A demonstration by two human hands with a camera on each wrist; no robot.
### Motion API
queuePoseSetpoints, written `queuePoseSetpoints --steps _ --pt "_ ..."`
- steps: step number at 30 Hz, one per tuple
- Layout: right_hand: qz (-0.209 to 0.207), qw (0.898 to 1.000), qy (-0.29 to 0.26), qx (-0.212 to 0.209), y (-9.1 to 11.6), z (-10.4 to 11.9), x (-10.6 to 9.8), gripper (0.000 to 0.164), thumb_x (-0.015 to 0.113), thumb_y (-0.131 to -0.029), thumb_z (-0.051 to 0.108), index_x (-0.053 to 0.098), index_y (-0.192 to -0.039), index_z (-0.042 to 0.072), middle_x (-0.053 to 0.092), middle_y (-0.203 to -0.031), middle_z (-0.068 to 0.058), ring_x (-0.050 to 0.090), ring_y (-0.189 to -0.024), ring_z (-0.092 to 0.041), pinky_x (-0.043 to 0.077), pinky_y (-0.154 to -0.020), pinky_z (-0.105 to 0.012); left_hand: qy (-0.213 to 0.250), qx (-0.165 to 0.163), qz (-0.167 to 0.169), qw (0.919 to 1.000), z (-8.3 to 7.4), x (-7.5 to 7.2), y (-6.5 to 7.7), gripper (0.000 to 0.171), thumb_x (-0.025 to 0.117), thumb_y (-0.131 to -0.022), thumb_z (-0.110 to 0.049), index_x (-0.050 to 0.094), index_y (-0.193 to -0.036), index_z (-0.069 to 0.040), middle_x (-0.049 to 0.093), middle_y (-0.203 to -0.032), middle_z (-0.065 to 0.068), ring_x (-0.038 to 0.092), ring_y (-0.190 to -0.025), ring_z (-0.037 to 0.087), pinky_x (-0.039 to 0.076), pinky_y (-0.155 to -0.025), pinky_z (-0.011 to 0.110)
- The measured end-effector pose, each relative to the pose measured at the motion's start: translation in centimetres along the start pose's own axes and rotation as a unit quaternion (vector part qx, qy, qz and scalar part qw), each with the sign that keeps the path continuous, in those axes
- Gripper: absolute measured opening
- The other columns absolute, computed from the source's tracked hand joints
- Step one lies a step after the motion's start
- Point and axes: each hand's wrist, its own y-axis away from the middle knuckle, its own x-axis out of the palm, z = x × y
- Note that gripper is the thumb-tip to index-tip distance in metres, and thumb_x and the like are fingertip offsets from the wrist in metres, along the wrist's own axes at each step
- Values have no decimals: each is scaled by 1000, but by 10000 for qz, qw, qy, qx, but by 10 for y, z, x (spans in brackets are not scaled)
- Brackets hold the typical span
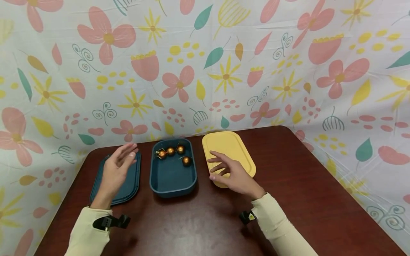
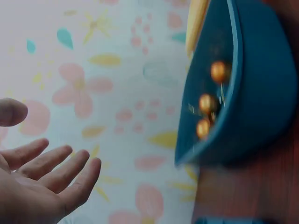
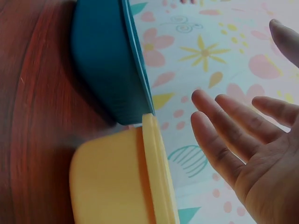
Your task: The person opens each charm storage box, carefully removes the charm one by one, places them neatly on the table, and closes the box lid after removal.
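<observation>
A blue rectangular container [image 1: 173, 177] without a lid stands mid-table, with several shiny copper-gold bauble ornaments [image 1: 170, 151] toward its far end. To its left lies a flat blue lid [image 1: 128, 181]. My left hand [image 1: 116, 170] hovers over that lid, fingers extended and holding nothing. Right of the container stands a yellow box [image 3: 107, 182] with its yellow lid [image 1: 227, 145] on. Above the near part of the yellow lid is my right hand [image 1: 235, 176], fingers spread and nothing in them. The right wrist view shows a gap between this hand [image 3: 261, 154] and the yellow lid.
All of these stand on a dark reddish-brown table [image 1: 198, 227]. A white floral cloth [image 1: 198, 53] hangs behind the table's far edge and along its sides. The blue container and the yellow box stand close together.
</observation>
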Motion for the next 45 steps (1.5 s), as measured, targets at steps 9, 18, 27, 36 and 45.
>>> queuePoseSetpoints --steps 9,18,27,36,45 --pt "-464 9969 450 -440 0 -4 -14 72 78 -89 24 44 -152 26 62 -139 -9 66 -119 -28 57 -92 -46 241 414 430 9979 -24 48 9 48 52 -106 -22 42 -153 -18 48 -156 6 48 -143 18 44 -101 7" --pt "-1441 9824 782 -900 5 -18 -34 71 82 -84 11 51 -147 23 60 -143 -4 62 -125 -22 58 -89 -39 559 735 729 9931 -39 102 12 53 59 -102 -16 42 -153 -16 49 -155 10 48 -143 30 51 -105 43" --pt "-1681 9724 1485 -647 6 -45 -52 70 84 -83 19 53 -146 18 58 -145 -10 55 -133 -27 52 -100 -51 1142 103 1062 9877 -43 163 4 58 63 -100 -20 40 -153 -15 42 -159 9 42 -148 25 45 -112 40" --pt "-1554 9737 1669 48 6 -67 -66 79 85 -82 30 48 -150 17 48 -154 -13 41 -146 -39 39 -111 -63 577 -222 1271 9900 -42 197 1 66 64 -99 -30 34 -157 -16 35 -163 9 35 -152 25 42 -116 43" --pt "-744 9753 1973 653 4 -79 -67 97 82 -81 44 32 -158 14 28 -164 -19 28 -151 -43 29 -116 -67 -324 -608 1533 9858 -29 220 1 81 68 -94 -38 28 -160 -13 23 -167 15 30 -153 33 35 -119 57"
